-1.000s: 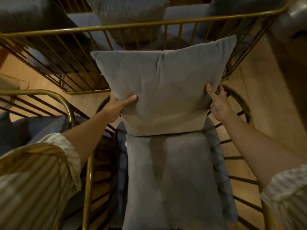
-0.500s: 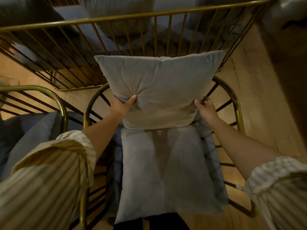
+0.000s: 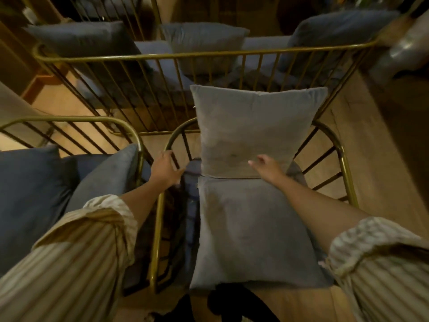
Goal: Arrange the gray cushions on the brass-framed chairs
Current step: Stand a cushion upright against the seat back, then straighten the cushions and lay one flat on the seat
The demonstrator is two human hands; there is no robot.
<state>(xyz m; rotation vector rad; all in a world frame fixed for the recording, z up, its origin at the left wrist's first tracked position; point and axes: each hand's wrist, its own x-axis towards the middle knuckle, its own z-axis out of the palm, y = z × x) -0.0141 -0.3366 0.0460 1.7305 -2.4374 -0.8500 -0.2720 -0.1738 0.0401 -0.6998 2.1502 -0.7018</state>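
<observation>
The brass-framed chair (image 3: 346,163) in front of me carries two gray cushions: the seat cushion (image 3: 253,231) lies flat on a darker pad, and the back cushion (image 3: 253,126) stands upright against the curved backrest, its lower edge touching the seat cushion's far edge. To my left a second chair (image 3: 130,126) holds darker blue-gray cushions (how many I cannot tell). Both chairs stand on a wooden floor (image 3: 376,159).

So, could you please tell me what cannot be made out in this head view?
- Chair frame: back centre hidden behind upright cushion.
- Seat cushion: right edge covered by the right forearm.
- Right hand: motion-blurred; contact with the cushion unclear.
- Far cushions: partly screened by brass bars.
</observation>
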